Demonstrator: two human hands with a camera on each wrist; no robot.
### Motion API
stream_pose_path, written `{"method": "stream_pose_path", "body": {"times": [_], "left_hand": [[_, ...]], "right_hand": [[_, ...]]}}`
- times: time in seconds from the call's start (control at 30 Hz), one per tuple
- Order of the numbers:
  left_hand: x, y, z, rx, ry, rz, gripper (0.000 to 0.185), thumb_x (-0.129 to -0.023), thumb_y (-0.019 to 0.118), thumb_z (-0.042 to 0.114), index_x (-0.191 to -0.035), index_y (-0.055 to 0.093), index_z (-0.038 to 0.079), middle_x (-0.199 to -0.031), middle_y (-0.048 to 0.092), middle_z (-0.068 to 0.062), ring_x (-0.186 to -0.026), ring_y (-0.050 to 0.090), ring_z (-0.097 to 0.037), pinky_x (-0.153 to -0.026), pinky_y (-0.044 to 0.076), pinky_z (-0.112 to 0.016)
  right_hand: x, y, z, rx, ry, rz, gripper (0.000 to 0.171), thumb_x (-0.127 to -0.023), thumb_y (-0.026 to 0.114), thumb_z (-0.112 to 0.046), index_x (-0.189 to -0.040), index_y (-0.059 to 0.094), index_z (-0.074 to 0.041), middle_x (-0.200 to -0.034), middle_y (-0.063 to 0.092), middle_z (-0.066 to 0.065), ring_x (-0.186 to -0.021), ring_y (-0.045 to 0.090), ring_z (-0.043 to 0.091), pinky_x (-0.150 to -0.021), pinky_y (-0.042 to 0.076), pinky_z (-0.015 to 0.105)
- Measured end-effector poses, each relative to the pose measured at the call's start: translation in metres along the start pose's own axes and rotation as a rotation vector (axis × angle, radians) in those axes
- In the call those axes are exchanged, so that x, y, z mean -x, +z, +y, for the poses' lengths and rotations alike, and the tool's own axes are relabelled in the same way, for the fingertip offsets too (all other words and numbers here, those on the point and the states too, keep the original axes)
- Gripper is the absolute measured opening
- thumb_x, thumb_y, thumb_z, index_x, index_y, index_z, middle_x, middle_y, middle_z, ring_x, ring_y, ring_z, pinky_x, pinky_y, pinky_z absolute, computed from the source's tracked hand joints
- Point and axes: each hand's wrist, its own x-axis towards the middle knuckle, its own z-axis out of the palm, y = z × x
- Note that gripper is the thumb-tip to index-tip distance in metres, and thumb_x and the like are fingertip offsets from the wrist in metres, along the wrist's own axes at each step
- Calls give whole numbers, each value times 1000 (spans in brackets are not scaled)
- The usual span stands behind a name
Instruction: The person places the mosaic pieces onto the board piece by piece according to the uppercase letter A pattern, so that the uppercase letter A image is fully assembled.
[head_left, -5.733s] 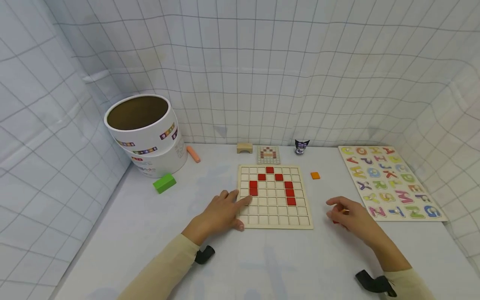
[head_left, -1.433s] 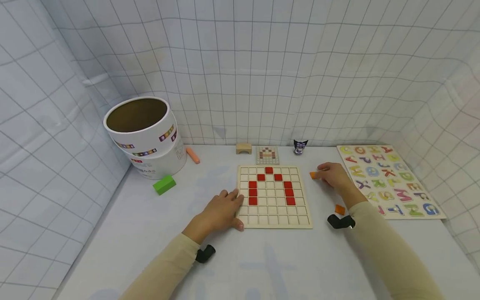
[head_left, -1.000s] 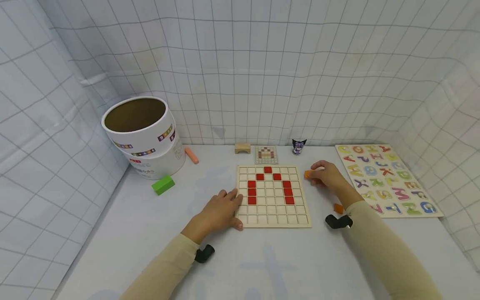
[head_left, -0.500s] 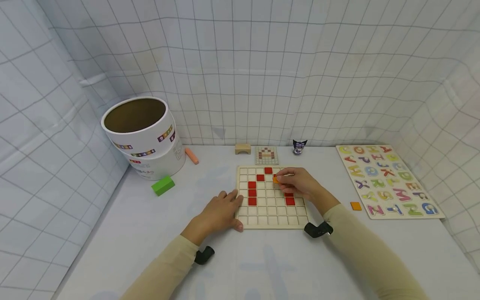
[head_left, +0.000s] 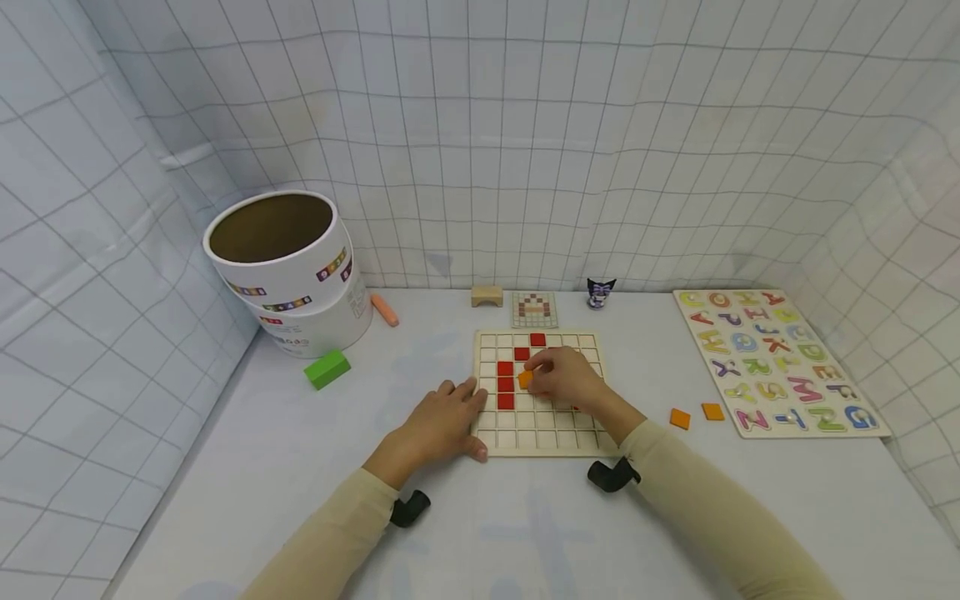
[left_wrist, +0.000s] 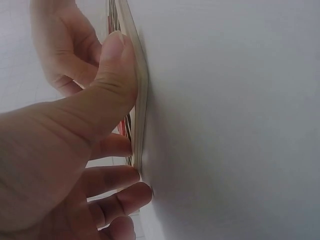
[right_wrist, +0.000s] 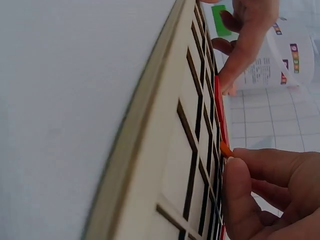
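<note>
A square wooden grid board (head_left: 527, 439) carries several red tiles (head_left: 506, 384) set in its cells. My right hand (head_left: 570, 379) is over the middle of the board and pinches an orange tile (head_left: 526, 379) between thumb and fingertip, right beside the left column of red tiles. In the right wrist view the orange tile (right_wrist: 226, 149) tilts close over the grid. This hand hides some red tiles on the right. My left hand (head_left: 438, 423) rests at the board's left edge, fingers on the rim and thumb (left_wrist: 112, 65) along the front corner.
Two orange tiles (head_left: 680, 418) lie right of the board, near an alphabet puzzle (head_left: 776, 362). Behind the board are a small pattern card (head_left: 534, 309), a wooden arch block (head_left: 487, 296) and a figurine (head_left: 599, 293). Left stand a white bucket (head_left: 300, 283), a green block (head_left: 327, 369) and an orange stick (head_left: 385, 309).
A third red tile has joined the left column. My right hand has picked up an orange tile right of the board and carried it left over the grid. The left hand has stayed at the edge.
</note>
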Motion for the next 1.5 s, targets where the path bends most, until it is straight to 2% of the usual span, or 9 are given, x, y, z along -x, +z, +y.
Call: {"method": "stream_pose_path", "body": {"times": [0.17,0.3,0.47,0.7,1.0,1.13,1.27,1.4,1.5], "left_hand": [[-1,-3,0,-5,4,5,96,-77,81,54,-152,47,6,-161,38,-18,-134,45,-36,-107,41,-52],[-1,-4,0,-12,10,1,96,-77,81,54,-153,46,6,-162,37,-18,-134,45,-36,-107,41,-52],[-2,-5,0,-14,5,-4,97,-77,81,54,-153,45,6,-162,37,-17,-135,45,-35,-108,41,-52],[-2,-1,4,-6,7,-9,96,-77,82,53,-153,46,6,-162,37,-18,-135,45,-36,-108,41,-52],[1,2,5,-28,-20,-10,97,-76,81,54,-154,46,7,-162,36,-16,-135,44,-35,-108,41,-51],[2,2,4,-27,-15,-8,97,-77,81,53,-153,46,7,-162,36,-17,-133,44,-35,-107,42,-51],[2,3,3,-24,-5,-5,96,-77,80,54,-153,45,7,-162,36,-17,-133,45,-35,-106,42,-51],[1,3,2,-27,1,2,97,-77,79,55,-154,45,6,-162,36,-17,-132,45,-35,-106,42,-52],[1,4,1,-33,3,6,97,-77,79,56,-153,45,7,-162,36,-17,-132,45,-35,-105,43,-52]], "right_hand": [[3,5,-7,222,-66,20,24,-91,72,-12,-114,74,-6,-84,67,3,-54,58,13,-63,48,29],[5,7,-8,316,-104,33,25,-91,72,-14,-115,75,-6,-84,66,1,-66,56,15,-64,45,29],[13,3,-7,453,-158,-4,39,-94,72,-19,-132,69,-10,-79,61,-2,-71,52,15,-63,42,29],[48,-35,17,288,-205,84,39,-96,70,-15,-135,66,-8,-85,61,2,-64,51,15,-58,42,31],[126,-100,91,160,33,209,51,-97,71,-26,-142,57,-7,-126,61,17,-82,59,20,-66,51,30],[145,-109,111,191,90,221,55,-96,71,-27,-143,55,-5,-118,61,14,-86,57,21,-70,49,31],[149,-109,118,275,104,223,41,-92,75,-23,-128,66,-5,-106,64,9,-95,55,24,-76,46,35],[147,-107,117,293,97,232,24,-90,75,-17,-110,66,-5,-99,63,6,-91,55,23,-75,45,35],[144,-107,115,255,81,234,21,-92,72,-14,-106,59,-5,-94,60,6,-83,54,20,-68,45,30]]}}
